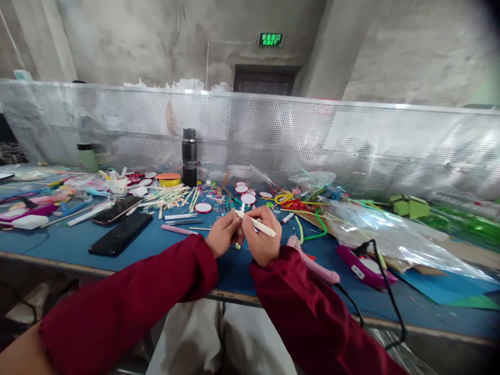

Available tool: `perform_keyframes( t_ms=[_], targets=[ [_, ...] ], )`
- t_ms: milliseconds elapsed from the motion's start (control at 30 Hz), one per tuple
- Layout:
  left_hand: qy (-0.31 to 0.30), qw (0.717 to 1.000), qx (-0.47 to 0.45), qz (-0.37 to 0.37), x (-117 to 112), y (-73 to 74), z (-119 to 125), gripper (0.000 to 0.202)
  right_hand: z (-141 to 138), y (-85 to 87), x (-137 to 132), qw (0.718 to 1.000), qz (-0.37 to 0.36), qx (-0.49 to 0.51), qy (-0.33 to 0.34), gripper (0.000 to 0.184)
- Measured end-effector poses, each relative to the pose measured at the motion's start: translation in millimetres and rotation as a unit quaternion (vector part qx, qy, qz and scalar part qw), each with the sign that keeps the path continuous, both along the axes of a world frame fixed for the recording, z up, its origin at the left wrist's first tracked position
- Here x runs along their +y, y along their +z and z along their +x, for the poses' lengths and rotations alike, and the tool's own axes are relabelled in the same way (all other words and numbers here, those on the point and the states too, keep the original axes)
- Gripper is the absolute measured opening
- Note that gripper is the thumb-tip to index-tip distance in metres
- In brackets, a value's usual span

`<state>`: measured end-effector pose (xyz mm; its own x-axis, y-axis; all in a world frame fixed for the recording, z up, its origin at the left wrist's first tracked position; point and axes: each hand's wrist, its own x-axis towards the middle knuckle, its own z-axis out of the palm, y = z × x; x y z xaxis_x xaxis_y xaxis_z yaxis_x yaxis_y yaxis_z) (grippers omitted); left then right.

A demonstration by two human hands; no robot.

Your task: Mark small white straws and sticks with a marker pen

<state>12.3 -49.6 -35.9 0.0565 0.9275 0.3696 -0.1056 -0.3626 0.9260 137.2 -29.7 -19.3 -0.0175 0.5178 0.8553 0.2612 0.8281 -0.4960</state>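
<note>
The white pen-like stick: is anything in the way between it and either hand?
Nothing visible blocks the right hand: it holds the white stick. The left hand is close by, with a small white piece showing where the hands meet; whether it touches the stick is unclear.

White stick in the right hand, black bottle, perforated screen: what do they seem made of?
White stick: perhaps matte plastic, its surface evenly pale. Black bottle: coated metal or plastic, given glossy highlights. Perforated screen: likely bare metal, from silvery sheen.

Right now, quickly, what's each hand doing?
Left hand: closed, pinching a small white piece, its details unclear.
Right hand: closed, holding a white pen-like stick.
</note>
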Motion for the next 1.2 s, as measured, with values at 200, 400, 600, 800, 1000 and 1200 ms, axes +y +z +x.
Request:
perform_keyframes(
  t_ms=[200,400,600,800,1000,1200],
  targets=[
    [0.006,1.0,0.004,0.002,2.3,-2.6,0.8,0.062,-0.8,0.8,-0.5,1.0,0.004,-0.009,0.006,0.011],
    [0.008,1.0,0.014,0.004,0.6,-1.8,-0.5,0.057,1.4,4.7,2.2,0.999,0.019,-0.011,-0.03,0.011],
    [0.005,1.0,-0.015,-0.009,0.9,-0.3,-0.3,0.057,1.9,3.7,0.8,0.999,0.021,-0.005,-0.024,0.014],
    [0.021,1.0,-0.002,0.008,0.3,-0.3,0.2,0.06,-0.3,3.3,-0.3,0.999,0.012,-0.038,-0.016,0.011],
    [0.01,1.0,-0.015,-0.008,-2.0,2.8,0.1,0.055,2.9,5.0,4.0,0.996,0.028,-0.011,-0.079,0.015],
    [0.012,1.0,-0.013,0.005,-1.7,2.8,-0.1,0.058,1.1,3.6,3.8,0.997,0.022,-0.055,-0.045,0.014]
  ],
)
